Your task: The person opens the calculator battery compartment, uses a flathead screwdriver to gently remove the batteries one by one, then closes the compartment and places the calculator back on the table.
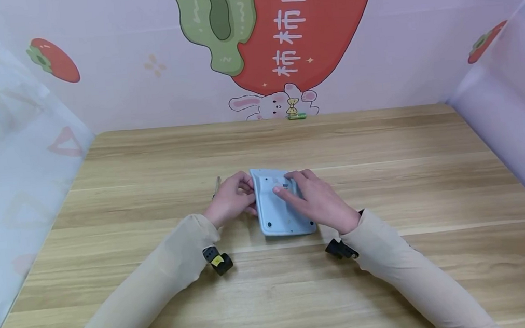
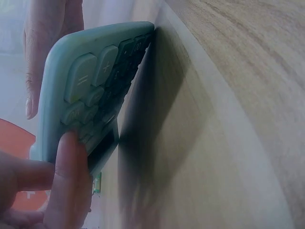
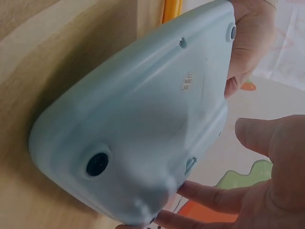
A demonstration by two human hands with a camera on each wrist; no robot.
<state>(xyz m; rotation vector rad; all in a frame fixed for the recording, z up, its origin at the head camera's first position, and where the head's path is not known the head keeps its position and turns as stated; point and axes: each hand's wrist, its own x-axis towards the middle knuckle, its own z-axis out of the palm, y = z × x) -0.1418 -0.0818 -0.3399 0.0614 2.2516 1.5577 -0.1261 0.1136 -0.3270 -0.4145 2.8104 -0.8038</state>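
A light blue calculator point(image 1: 285, 211) is tilted up off the wooden table, its back facing upward. The left hand point(image 1: 230, 198) pinches its left edge; in the left wrist view a finger of this hand point(image 2: 71, 176) lies on the keys beneath. Over the back of the calculator reaches the right hand point(image 1: 314, 198), fingers extended. In the right wrist view, fingertips point(image 3: 190, 188) of the right hand touch the calculator close to a small slot, while its thumb point(image 3: 248, 133) stands away from the surface. Round dark feet and a small label show on the back.
A thin rod-like tool point(image 1: 218, 184) lies beside the left hand, partly hidden by it. A green battery point(image 1: 297, 116) rests at the table's back edge, against the printed backdrop point(image 1: 143, 91). Black wrist cameras point(image 1: 219, 261) sit on both sleeves.
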